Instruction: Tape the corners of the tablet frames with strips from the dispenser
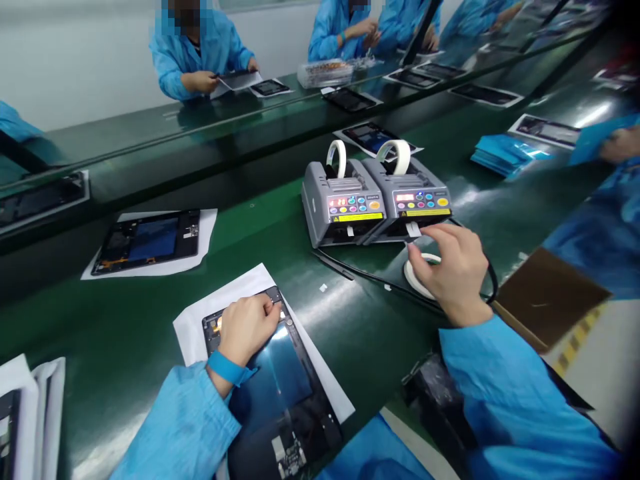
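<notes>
An opened tablet lies at a slant on a white sheet before me, its dark inner parts and blue battery area showing. My left hand, with a blue wristband, rests on the tablet's far end; its fingers are curled together, and whatever they pinch is hidden. My right hand is at the right-hand tape dispenser, thumb and forefinger apart. A short white tape strip sticks out by the forefinger tip; I cannot tell if they touch. Beside it stands a second tape dispenser with its own strip out.
A tape roll and black cable lie below the dispensers. Another opened tablet sits left. A cardboard box stands right, near a co-worker's sleeve. A blue stack lies behind; people work across the bench.
</notes>
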{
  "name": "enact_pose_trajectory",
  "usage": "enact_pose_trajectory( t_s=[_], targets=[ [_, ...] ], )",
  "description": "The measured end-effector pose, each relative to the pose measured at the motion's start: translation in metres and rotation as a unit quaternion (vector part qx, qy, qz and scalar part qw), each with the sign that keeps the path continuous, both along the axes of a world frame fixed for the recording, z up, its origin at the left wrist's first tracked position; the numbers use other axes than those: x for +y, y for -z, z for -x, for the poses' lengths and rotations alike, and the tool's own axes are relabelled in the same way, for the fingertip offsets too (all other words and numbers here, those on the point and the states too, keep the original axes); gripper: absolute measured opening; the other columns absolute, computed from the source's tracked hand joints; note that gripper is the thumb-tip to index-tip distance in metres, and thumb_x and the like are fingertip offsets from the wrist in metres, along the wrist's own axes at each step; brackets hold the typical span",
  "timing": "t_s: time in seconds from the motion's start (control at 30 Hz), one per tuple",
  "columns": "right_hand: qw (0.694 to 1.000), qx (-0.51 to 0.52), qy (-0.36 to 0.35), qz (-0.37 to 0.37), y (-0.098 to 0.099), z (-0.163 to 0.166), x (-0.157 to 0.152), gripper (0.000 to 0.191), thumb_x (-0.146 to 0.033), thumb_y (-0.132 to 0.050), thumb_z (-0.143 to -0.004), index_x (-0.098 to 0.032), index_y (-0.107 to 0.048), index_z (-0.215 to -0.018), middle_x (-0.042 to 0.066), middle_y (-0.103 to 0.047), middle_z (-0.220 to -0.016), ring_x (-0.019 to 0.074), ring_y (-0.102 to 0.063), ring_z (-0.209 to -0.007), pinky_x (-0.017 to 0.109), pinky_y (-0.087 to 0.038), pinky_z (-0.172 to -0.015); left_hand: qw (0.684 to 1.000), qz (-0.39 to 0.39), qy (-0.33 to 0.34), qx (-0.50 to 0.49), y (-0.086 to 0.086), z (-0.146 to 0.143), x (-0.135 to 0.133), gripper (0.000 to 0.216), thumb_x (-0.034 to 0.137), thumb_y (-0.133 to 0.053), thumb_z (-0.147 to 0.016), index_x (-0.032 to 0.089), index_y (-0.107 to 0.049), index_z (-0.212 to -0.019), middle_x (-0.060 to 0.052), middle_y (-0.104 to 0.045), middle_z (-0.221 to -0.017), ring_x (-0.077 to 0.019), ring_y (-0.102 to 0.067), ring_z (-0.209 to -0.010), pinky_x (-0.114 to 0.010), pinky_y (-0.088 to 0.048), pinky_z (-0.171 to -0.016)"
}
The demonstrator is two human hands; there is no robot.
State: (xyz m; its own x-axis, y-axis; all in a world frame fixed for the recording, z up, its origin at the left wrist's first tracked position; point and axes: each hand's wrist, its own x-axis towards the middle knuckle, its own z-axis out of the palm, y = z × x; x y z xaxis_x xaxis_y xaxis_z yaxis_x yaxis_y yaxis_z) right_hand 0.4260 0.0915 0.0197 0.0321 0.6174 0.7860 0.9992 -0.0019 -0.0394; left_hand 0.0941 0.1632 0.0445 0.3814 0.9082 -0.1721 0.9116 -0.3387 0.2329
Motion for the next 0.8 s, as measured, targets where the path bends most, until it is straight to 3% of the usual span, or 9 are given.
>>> enact_pose_trajectory(
  t_s=[0.13,0.23,0.4,0.5,0.53,0.67,0.8],
  targets=[
    [0.998,-0.027,-0.002,0.048,0.004,-0.026,0.010,0.023,-0.025,-0.053,-0.091,-0.012,-0.062,-0.108,0.017,-0.064,-0.101,0.0277,-0.059,-0.093,0.036,-0.047,-0.081,0.999,0.004,0.020,-0.026,-0.007,0.010,-0.006,0.034,0.036,-0.045,-0.090,0.020,-0.060,-0.063,-0.002,-0.063,-0.062,-0.0199,-0.061,-0.064,-0.028,-0.033,-0.056],
    [0.997,-0.028,-0.019,0.066,-0.003,-0.031,0.008,0.019,-0.021,-0.049,-0.093,-0.018,-0.065,-0.101,0.013,-0.066,-0.099,0.0250,-0.061,-0.090,0.034,-0.047,-0.078,0.996,0.003,0.038,-0.084,-0.015,0.037,-0.017,0.030,0.036,-0.044,-0.092,0.021,-0.062,-0.073,0.000,-0.064,-0.069,-0.0163,-0.060,-0.065,-0.026,-0.038,-0.060],
    [0.999,-0.021,-0.023,-0.029,-0.020,-0.017,-0.008,0.009,-0.018,-0.056,-0.088,-0.021,-0.064,-0.092,0.011,-0.067,-0.088,0.0269,-0.063,-0.080,0.040,-0.050,-0.069,0.982,-0.117,0.052,-0.136,-0.008,0.102,-0.036,0.022,0.034,-0.046,-0.092,0.020,-0.062,-0.085,-0.004,-0.065,-0.089,-0.0207,-0.061,-0.084,-0.032,-0.046,-0.077],
    [0.995,-0.016,-0.089,-0.033,-0.025,0.023,-0.015,0.009,-0.018,-0.062,-0.085,-0.026,-0.063,-0.090,0.008,-0.067,-0.081,0.0241,-0.062,-0.072,0.036,-0.049,-0.063,0.976,-0.171,0.077,-0.113,0.002,0.125,-0.044,0.019,0.031,-0.049,-0.091,0.018,-0.063,-0.094,-0.009,-0.064,-0.099,-0.0238,-0.059,-0.094,-0.036,-0.047,-0.084],
    [0.992,-0.006,-0.125,0.018,-0.025,0.043,-0.015,0.011,-0.017,-0.061,-0.085,-0.026,-0.062,-0.091,0.007,-0.067,-0.083,0.0230,-0.063,-0.072,0.036,-0.050,-0.064,0.975,-0.178,0.085,-0.101,0.005,0.129,-0.045,0.019,0.031,-0.050,-0.091,0.018,-0.063,-0.097,-0.010,-0.063,-0.103,-0.0247,-0.059,-0.096,-0.038,-0.047,-0.085],
    [0.931,-0.002,-0.318,0.177,-0.025,0.141,0.000,0.013,-0.016,-0.054,-0.089,-0.021,-0.060,-0.099,0.005,-0.067,-0.094,0.0190,-0.063,-0.080,0.031,-0.051,-0.069,0.977,-0.176,0.102,-0.064,0.013,0.133,-0.047,0.024,0.029,-0.048,-0.091,0.017,-0.062,-0.107,-0.014,-0.060,-0.114,-0.0271,-0.057,-0.102,-0.040,-0.048,-0.084],
    [0.888,-0.036,-0.387,0.245,-0.023,0.228,0.031,0.019,-0.015,-0.044,-0.091,-0.017,-0.062,-0.098,0.006,-0.066,-0.095,0.0189,-0.061,-0.084,0.030,-0.049,-0.069,0.981,-0.148,0.113,-0.052,0.015,0.132,-0.049,0.031,0.027,-0.051,-0.090,0.017,-0.056,-0.119,-0.013,-0.054,-0.127,-0.0281,-0.051,-0.112,-0.042,-0.043,-0.089]
  ],
)
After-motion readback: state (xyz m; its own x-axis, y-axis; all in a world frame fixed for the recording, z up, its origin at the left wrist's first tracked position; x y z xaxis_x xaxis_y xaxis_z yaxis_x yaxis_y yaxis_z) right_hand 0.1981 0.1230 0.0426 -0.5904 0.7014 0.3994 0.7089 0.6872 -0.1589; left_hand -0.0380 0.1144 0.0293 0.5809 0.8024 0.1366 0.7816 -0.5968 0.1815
